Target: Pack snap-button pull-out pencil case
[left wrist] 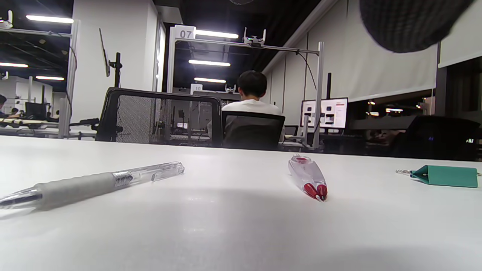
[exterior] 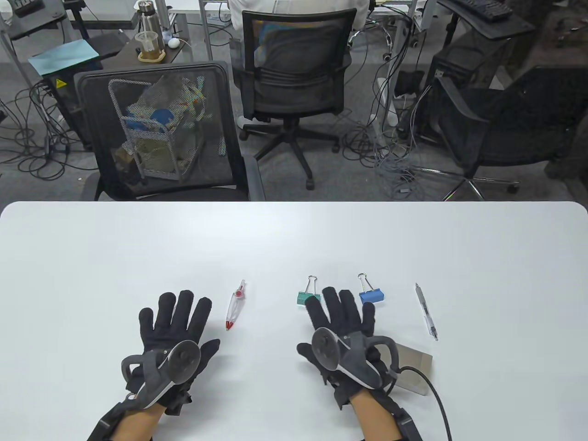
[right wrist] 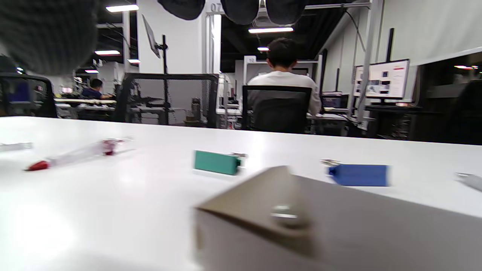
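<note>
Hands flat over the white table, fingers spread, holding nothing.

Nearest me, my right hand hovers over the beige pencil case, which lies at the table's near edge — whether the palm touches it I cannot tell. My left hand is splayed wide, well apart from it. Just past the right fingertips sit a green binder clip and a blue binder clip. Between the hands lies a red-tipped correction tape; off to the right, a clear pen. In the left wrist view, a second clear pen lies close by.
</note>
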{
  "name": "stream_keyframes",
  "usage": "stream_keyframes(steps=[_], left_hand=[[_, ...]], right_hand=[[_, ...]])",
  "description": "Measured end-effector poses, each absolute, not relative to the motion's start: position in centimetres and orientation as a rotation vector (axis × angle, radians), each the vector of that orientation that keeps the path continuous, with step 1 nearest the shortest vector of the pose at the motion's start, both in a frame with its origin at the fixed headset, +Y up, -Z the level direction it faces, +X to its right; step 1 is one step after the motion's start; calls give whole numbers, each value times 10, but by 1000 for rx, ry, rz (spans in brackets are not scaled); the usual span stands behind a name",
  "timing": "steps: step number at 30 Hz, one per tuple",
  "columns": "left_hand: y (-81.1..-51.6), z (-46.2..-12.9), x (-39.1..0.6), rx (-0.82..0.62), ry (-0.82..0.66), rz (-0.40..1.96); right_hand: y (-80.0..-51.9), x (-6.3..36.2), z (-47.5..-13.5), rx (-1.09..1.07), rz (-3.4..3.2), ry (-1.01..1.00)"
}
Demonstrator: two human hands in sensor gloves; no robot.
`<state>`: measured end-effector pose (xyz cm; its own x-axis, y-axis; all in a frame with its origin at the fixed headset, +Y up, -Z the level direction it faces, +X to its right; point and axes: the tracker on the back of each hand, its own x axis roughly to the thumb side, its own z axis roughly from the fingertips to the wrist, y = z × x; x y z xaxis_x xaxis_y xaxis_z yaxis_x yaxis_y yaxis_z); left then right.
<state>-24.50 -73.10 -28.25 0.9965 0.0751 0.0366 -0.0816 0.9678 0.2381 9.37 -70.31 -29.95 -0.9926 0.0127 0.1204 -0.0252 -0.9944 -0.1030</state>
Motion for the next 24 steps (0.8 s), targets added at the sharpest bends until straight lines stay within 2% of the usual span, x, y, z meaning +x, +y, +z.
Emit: stream_keyframes(steps=[6,11,18,24], left_hand=[[-732,-284,-245,224,-29,78],[-732,-284,-246,217,-30,84],[-732,-284,-247,208,-27,83],[-732,-285,-248,201,-28,90]], right_hand=[[-714,157,-305,27,3124,142],[-737,184,-303,-21,3128,344],[-754,191,-301,-14,3159,412],[-760,191,-301,5,3164,366]])
